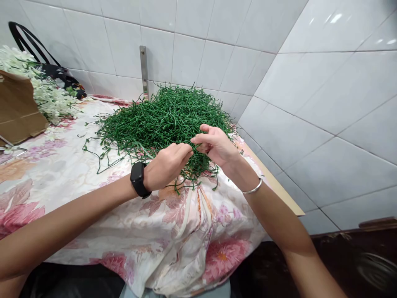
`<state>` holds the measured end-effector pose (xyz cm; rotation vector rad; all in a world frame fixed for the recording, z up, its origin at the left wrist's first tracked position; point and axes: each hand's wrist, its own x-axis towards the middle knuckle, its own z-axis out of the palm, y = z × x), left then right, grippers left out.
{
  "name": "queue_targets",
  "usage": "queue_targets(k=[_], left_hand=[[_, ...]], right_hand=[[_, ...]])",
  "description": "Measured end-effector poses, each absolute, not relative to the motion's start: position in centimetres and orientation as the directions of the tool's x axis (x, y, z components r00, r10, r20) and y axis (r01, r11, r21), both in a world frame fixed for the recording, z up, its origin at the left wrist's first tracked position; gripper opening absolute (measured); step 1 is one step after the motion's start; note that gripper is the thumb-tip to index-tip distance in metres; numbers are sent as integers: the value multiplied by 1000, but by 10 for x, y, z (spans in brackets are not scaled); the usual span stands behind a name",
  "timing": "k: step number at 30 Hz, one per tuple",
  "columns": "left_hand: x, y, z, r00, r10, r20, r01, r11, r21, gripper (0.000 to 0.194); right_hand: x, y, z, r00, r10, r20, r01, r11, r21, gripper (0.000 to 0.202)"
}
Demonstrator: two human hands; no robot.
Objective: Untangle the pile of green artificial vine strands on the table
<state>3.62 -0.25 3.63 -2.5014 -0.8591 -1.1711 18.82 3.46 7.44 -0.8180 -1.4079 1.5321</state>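
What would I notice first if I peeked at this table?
First, the big tangled heap of thin green plastic stems, piled at the far end of the table by the white tiled wall. In front of it the left hand and right hand meet, pinching stems between the fingertips. At the far left, small white artificial flowers spill beside a brown cardboard box on the pink flowered tablecloth.

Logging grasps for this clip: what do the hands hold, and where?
Both hands pinch a thin green stem between fingertips, at the near edge of the stem pile.
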Motion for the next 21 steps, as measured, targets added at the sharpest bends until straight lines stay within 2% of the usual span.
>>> queue_targets(k=[3, 6, 9, 12, 14, 15, 18, 21], left_hand=[[34, -6, 39, 457, 609, 648, 434, -789, 435, 13], [31, -7, 39, 466, 721, 513, 213, -654, 726, 17], [29, -4, 39, 526, 746, 409, 31, -497, 867, 16], [24, -1, 43, 597, 712, 369, 26, -477, 878, 16], [20, 2, 46, 602, 684, 412, 164, -611, 775, 17], [18, 3, 47, 596, 659, 458, 259, -698, 667, 17], [15, 6, 46, 614, 490, 618, 501, -848, 174, 15], [18, 6, 45, 719, 314, 620, 578, -766, -282, 19]], right_hand=[[190, 37, 73, -423, 895, 145, -147, 90, -985, 42], [192, 37, 73, -458, 861, 223, -156, 169, -973, 43], [194, 35, 76, -485, 817, 312, -148, 274, -950, 43], [195, 33, 78, -487, 798, 354, -127, 337, -933, 43], [196, 34, 78, -487, 803, 342, -106, 335, -936, 43], [196, 35, 78, -490, 808, 328, -97, 323, -941, 42], [195, 39, 76, -493, 830, 261, -84, 253, -964, 40], [191, 40, 74, -495, 854, 157, -55, 150, -987, 38]])
